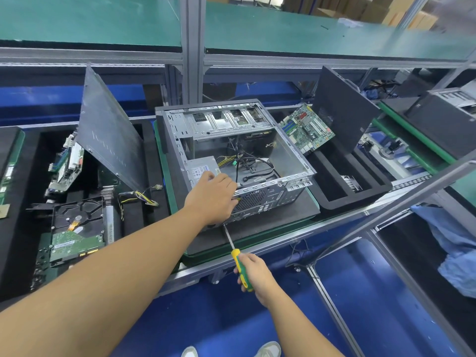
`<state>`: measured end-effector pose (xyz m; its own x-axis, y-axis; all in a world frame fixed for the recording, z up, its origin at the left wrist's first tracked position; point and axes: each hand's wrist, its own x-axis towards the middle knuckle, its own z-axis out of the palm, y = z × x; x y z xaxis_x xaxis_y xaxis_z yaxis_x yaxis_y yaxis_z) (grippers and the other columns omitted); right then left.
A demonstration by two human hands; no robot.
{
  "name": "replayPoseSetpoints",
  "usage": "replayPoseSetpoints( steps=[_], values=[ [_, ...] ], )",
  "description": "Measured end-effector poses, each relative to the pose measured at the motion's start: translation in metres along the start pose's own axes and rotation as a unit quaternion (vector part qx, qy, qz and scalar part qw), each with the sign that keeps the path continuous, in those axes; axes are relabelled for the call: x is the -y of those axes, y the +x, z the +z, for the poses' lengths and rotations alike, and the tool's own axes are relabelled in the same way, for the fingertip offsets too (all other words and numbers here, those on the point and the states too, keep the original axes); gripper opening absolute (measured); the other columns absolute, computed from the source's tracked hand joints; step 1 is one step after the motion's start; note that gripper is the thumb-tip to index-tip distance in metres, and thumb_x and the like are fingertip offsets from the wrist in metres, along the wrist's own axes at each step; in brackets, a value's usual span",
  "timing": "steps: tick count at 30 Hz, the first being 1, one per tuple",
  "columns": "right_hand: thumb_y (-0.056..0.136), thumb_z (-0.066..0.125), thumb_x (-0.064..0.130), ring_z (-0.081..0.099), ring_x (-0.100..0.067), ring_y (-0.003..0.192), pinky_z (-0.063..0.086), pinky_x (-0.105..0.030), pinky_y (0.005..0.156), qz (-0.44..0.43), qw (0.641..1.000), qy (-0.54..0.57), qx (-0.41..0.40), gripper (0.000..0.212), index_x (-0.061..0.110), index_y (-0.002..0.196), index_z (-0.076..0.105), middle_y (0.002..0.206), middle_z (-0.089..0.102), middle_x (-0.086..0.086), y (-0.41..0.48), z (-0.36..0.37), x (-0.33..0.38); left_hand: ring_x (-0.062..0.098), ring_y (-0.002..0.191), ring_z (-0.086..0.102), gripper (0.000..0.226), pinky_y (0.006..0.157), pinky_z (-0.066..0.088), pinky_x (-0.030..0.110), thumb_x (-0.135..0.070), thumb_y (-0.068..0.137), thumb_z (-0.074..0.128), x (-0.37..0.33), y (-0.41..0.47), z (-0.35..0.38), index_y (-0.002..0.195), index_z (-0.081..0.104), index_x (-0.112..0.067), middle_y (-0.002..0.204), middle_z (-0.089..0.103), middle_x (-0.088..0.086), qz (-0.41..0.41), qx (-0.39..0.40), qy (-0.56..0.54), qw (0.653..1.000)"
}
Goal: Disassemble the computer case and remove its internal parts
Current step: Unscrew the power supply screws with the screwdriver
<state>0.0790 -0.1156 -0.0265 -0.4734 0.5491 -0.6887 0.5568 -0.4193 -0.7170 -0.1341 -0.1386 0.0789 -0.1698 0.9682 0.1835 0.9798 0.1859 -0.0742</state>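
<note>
The open grey computer case [296, 153] lies on its side on a dark mat, its side panel off. Inside sit a silver power supply [199, 167] at the near left and loose black and yellow cables [253, 163]. My left hand [212, 197] rests on the case's near rear edge beside the power supply, fingers curled over the rim. My right hand [253, 273] grips the green and yellow handle of a screwdriver [240, 266], whose shaft points up toward the case's rear panel below my left hand. The tip is hidden.
A removed motherboard [307, 130] leans in a black foam tray [360, 194] to the right. On the left stand a grey side panel [110, 135], a hard drive [77, 228] and circuit boards. An aluminium rail [386, 202] crosses diagonally at the right. Another case [448, 112] sits far right.
</note>
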Motion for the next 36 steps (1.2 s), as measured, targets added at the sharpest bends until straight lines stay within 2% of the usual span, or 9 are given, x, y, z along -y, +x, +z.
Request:
replayPoseSetpoints(
  steps=[2, 4, 9, 12, 16, 20, 25, 32, 36],
  values=[
    [0.106, 0.039, 0.029, 0.054, -0.019, 0.055, 0.042, -0.028, 0.048, 0.051, 0.996, 0.056, 0.042, 0.035, 0.004, 0.106, 0.064, 0.078, 0.07, -0.009, 0.001, -0.001, 0.003, 0.021, 0.112, 0.05, 0.036, 0.098, 0.032, 0.043, -0.047, 0.1, 0.04, 0.0, 0.0, 0.0, 0.11, 0.056, -0.016, 0.111, 0.061, 0.001, 0.0, 0.001, -0.003, 1.0],
    [0.107, 0.036, 0.025, 0.055, -0.018, 0.055, 0.043, -0.029, 0.049, 0.057, 0.995, 0.058, 0.062, 0.037, 0.004, 0.102, 0.066, 0.075, 0.069, -0.008, 0.002, -0.002, 0.003, 0.021, 0.111, 0.05, 0.035, 0.098, 0.032, 0.043, -0.047, 0.1, 0.041, 0.0, 0.0, 0.0, 0.11, 0.056, -0.016, 0.11, 0.061, 0.001, -0.001, -0.003, -0.007, 1.0],
    [0.101, 0.051, 0.027, 0.06, -0.019, 0.063, 0.05, -0.032, 0.055, -0.019, 0.999, 0.004, 0.031, 0.023, 0.007, 0.103, 0.061, 0.082, 0.066, -0.008, 0.001, -0.005, -0.005, 0.021, 0.111, 0.051, 0.035, 0.097, 0.032, 0.043, -0.047, 0.099, 0.042, 0.0, 0.0, 0.001, 0.109, 0.056, -0.016, 0.11, 0.061, 0.001, 0.0, -0.006, -0.006, 1.0],
    [0.098, 0.06, 0.027, 0.061, -0.019, 0.061, 0.054, -0.032, 0.057, -0.038, 0.999, 0.016, 0.003, 0.015, 0.014, 0.1, 0.053, 0.088, 0.057, -0.008, 0.003, -0.004, -0.01, 0.021, 0.112, 0.051, 0.035, 0.097, 0.032, 0.043, -0.046, 0.1, 0.042, 0.0, 0.0, 0.0, 0.109, 0.056, -0.016, 0.11, 0.061, 0.001, 0.0, -0.006, -0.005, 1.0],
    [0.098, 0.062, 0.027, 0.055, -0.014, 0.055, 0.043, -0.027, 0.047, -0.03, 1.0, -0.01, -0.002, 0.016, 0.017, 0.102, 0.051, 0.09, 0.059, -0.004, 0.002, -0.005, -0.007, 0.021, 0.112, 0.05, 0.035, 0.097, 0.031, 0.042, -0.047, 0.1, 0.042, -0.001, -0.001, 0.0, 0.11, 0.056, -0.016, 0.111, 0.061, 0.001, 0.001, -0.006, 0.0, 1.0],
    [0.1, 0.053, 0.032, 0.056, -0.017, 0.056, 0.041, -0.028, 0.045, 0.01, 1.0, 0.018, 0.015, 0.025, 0.01, 0.107, 0.06, 0.088, 0.064, -0.007, 0.002, -0.005, 0.0, 0.021, 0.113, 0.05, 0.035, 0.098, 0.032, 0.043, -0.047, 0.1, 0.042, 0.0, 0.0, 0.0, 0.111, 0.056, -0.016, 0.111, 0.061, 0.001, 0.001, -0.004, 0.001, 1.0],
    [0.101, 0.041, 0.021, 0.056, -0.019, 0.059, 0.046, -0.03, 0.048, 0.013, 0.999, 0.009, 0.031, 0.031, 0.005, 0.107, 0.066, 0.077, 0.069, -0.006, 0.002, -0.004, 0.003, 0.021, 0.113, 0.05, 0.036, 0.098, 0.031, 0.042, -0.047, 0.1, 0.04, 0.0, 0.0, 0.001, 0.111, 0.055, -0.016, 0.113, 0.061, 0.001, -0.001, 0.001, 0.004, 1.0],
    [0.097, 0.06, 0.024, 0.062, -0.019, 0.064, 0.056, -0.032, 0.06, -0.036, 0.999, 0.014, 0.006, 0.012, 0.016, 0.105, 0.058, 0.09, 0.058, -0.008, 0.003, -0.01, -0.005, 0.021, 0.115, 0.05, 0.037, 0.098, 0.031, 0.042, -0.047, 0.1, 0.04, 0.0, 0.0, 0.001, 0.112, 0.055, -0.016, 0.115, 0.061, 0.001, 0.0, 0.0, 0.009, 1.0],
    [0.096, 0.062, 0.024, 0.06, -0.016, 0.058, 0.051, -0.029, 0.053, -0.036, 0.999, -0.005, 0.009, 0.011, 0.02, 0.104, 0.056, 0.09, 0.056, -0.006, 0.003, -0.008, -0.003, 0.021, 0.114, 0.05, 0.037, 0.099, 0.032, 0.043, -0.047, 0.1, 0.04, 0.0, 0.0, 0.001, 0.112, 0.055, -0.016, 0.114, 0.061, 0.001, -0.003, 0.001, 0.002, 1.0]
  ],
)
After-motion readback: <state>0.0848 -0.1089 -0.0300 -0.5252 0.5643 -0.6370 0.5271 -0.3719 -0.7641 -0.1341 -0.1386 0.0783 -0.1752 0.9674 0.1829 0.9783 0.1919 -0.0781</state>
